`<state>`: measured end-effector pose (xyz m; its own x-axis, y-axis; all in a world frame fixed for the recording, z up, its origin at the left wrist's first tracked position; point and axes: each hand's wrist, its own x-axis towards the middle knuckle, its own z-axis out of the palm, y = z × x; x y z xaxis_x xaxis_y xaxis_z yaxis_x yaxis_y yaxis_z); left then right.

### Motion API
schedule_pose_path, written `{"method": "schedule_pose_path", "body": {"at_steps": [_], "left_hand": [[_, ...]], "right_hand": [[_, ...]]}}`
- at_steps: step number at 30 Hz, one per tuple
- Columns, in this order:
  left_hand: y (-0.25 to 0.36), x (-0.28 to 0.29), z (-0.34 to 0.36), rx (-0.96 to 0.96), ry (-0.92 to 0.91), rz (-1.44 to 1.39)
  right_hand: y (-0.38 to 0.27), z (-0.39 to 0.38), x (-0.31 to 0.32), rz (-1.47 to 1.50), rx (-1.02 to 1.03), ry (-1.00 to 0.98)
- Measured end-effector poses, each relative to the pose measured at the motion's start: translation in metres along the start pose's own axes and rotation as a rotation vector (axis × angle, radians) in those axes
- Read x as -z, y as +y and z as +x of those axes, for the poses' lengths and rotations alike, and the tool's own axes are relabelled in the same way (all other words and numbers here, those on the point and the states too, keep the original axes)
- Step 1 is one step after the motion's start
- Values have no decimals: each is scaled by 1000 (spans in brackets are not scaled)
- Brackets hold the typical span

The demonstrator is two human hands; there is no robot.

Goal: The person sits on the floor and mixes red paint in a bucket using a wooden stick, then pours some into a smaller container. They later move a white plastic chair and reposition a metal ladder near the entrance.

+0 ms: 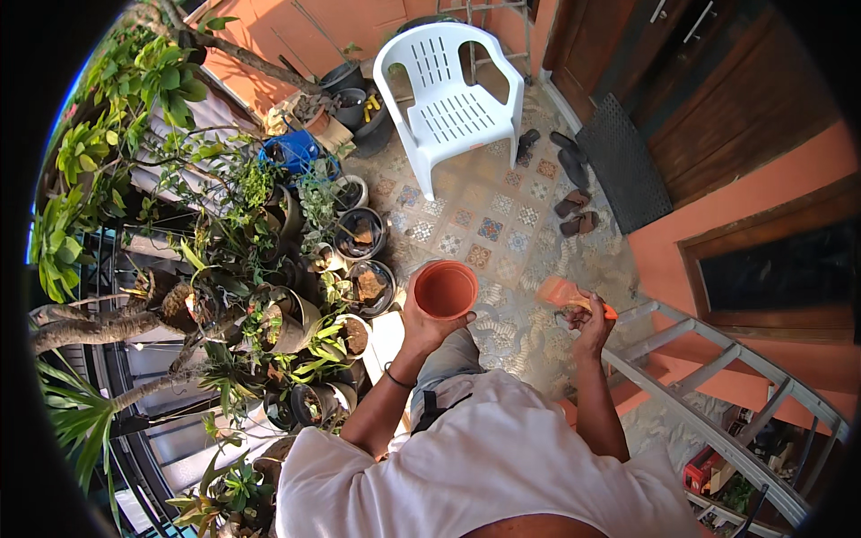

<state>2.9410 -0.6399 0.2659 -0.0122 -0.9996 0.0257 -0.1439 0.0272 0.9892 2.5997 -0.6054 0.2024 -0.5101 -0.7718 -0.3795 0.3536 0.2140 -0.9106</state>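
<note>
My left hand [425, 330] is closed round a terracotta-coloured plant pot [446, 291], with the thumb at its near rim. The pot's open mouth faces up and I see only its bare inner wall. To the right, my right hand [589, 325] grips an orange hand trowel [563, 292]. Its wide flat blade points left and away, while the handle end sticks out past my fingers. Pot and trowel are held apart, both above the tiled floor. My fingers partly hide the trowel's handle.
Potted plants [296, 318] crowd the left side. A white plastic chair [448, 103] stands ahead. Sandals [574, 170] and a dark doormat [625, 157] lie by the wooden doors [691, 81]. At the right, close by, leans a metal ladder [717, 363].
</note>
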Motion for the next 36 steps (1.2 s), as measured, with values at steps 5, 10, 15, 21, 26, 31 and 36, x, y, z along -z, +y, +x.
{"method": "schedule_pose_path", "body": {"at_steps": [5,10,15,21,26,31,36], "left_hand": [[-28,-14,136,-117,-28,-36],[-50,-25,277,-166,-147,-107],[-86,-48,394,-66,-177,-84],[-131,-77,507,32,-46,-69],[-165,-92,572,78,40,-63],[-187,-100,629,150,123,-85],[-239,-93,686,125,135,-101]], "right_hand": [[-31,94,-55,245,-8,57],[-86,176,-126,453,-107,-7],[-136,227,-206,607,-128,-263],[-137,337,-302,543,-272,-440],[-120,443,-357,528,-453,-569],[-115,496,-391,458,-585,-506],[-77,530,-429,448,-632,-471]]}}
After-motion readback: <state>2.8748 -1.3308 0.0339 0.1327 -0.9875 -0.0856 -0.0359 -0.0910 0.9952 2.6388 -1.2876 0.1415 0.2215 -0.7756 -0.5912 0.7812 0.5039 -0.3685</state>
